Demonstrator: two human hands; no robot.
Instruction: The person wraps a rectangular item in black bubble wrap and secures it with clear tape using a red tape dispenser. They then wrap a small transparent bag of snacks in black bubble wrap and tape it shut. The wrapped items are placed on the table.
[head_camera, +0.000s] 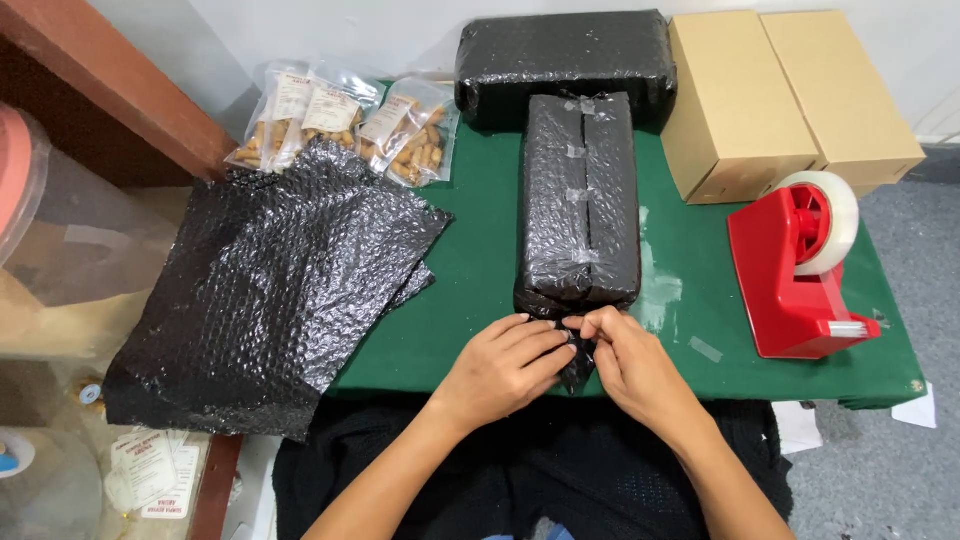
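Observation:
A long parcel wrapped in black bubble wrap (580, 200) lies lengthwise on the green table (480, 260), taped along its top. My left hand (505, 362) and my right hand (625, 360) meet at its near end, and both pinch the loose flap of black wrap there. The flap hangs a little over the table's front edge between my fingers.
Loose black bubble-wrap sheets (270, 290) overhang the table's left side. Clear snack pouches (345, 118) lie at the back left, a second black-wrapped parcel (565, 60) at the back. Two cardboard boxes (790, 95) and a red tape dispenser (800, 265) stand on the right.

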